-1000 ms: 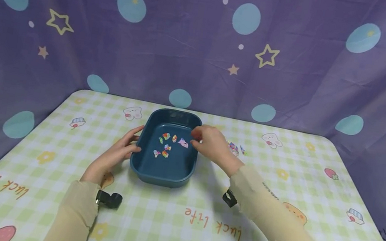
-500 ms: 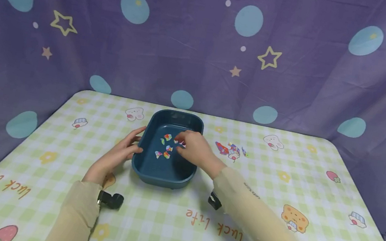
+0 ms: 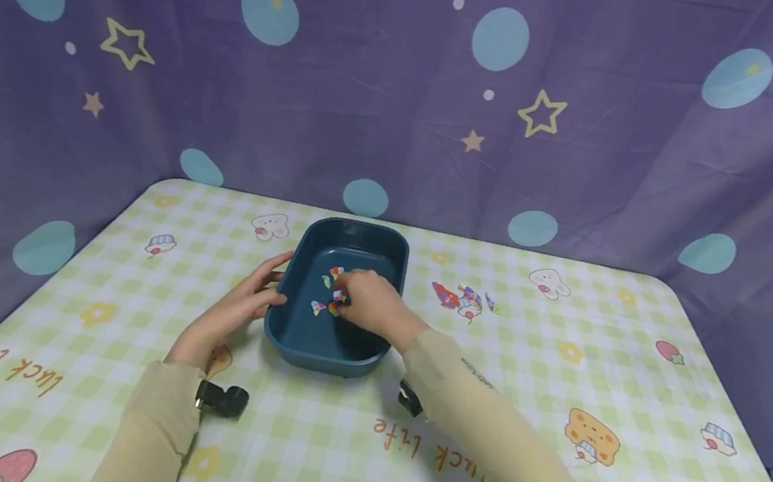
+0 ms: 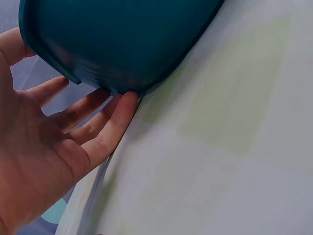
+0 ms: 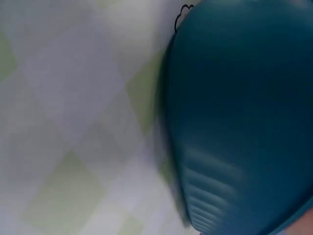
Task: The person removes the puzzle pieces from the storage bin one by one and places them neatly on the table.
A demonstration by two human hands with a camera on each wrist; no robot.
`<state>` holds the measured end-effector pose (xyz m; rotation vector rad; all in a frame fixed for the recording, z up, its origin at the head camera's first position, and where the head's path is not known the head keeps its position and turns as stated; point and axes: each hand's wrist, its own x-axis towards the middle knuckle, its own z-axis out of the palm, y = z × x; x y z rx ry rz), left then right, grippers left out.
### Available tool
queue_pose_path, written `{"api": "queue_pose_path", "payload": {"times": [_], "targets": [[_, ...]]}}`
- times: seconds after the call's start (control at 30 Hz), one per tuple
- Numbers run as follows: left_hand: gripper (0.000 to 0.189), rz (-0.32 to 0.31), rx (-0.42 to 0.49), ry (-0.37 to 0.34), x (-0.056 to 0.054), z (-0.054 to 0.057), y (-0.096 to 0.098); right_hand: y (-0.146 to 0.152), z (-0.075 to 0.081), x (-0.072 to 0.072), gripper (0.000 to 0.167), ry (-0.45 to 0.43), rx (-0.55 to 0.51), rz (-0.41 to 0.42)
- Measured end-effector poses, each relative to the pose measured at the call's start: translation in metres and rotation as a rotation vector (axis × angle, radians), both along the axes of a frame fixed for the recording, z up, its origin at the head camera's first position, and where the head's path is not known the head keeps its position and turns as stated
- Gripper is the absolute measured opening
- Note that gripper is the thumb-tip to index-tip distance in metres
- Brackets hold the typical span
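The dark teal plastic bin [image 3: 318, 337] stands on the table, with several small, bright, flat sticker-like pieces [image 3: 318, 308] on its floor. My left hand [image 3: 241, 304] rests against the bin's left side, thumb at the rim. In the left wrist view its fairly straight fingers [image 4: 110, 129] touch the outer wall. Reaching over the right rim, my right hand [image 3: 376, 304] is inside the bin, fingers bent down among the pieces and covering some. I cannot tell whether it pinches one. The right wrist view shows mostly the bin's outer wall [image 5: 230, 117].
Right of the bin, a small pile of colourful pieces [image 3: 468, 298] lies on the table, including a red one [image 3: 444, 296]. A green-and-white checked cloth [image 3: 296, 429] covers the table. Behind it hangs a purple curtain [image 3: 348, 100] with stars and blue ovals.
My right hand has moved left and down from the bin's right rim to the pieces in its middle. The red piece by the pile has come into sight. My left hand stays at the bin.
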<state>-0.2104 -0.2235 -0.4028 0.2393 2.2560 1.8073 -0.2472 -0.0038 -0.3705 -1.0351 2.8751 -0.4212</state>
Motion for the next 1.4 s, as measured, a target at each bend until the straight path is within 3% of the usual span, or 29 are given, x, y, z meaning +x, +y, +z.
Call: {"api": "queue_pose_path", "payload": {"times": [0.53,1.1,1.4], "targets": [[0.068,-0.014,0.016,0.001,-0.001,-0.001,0.0,-0.013,-0.013,-0.012,0.028,-0.062,0.082,-0.027],[0.069,-0.007,0.001,0.004,-0.003,-0.004,-0.002,-0.013,-0.012,-0.012,0.024,-0.068,0.088,-0.009],[0.069,-0.01,0.0,0.015,-0.001,-0.003,-0.002,-0.008,-0.004,-0.017,0.018,-0.088,-0.017,0.006]]}}
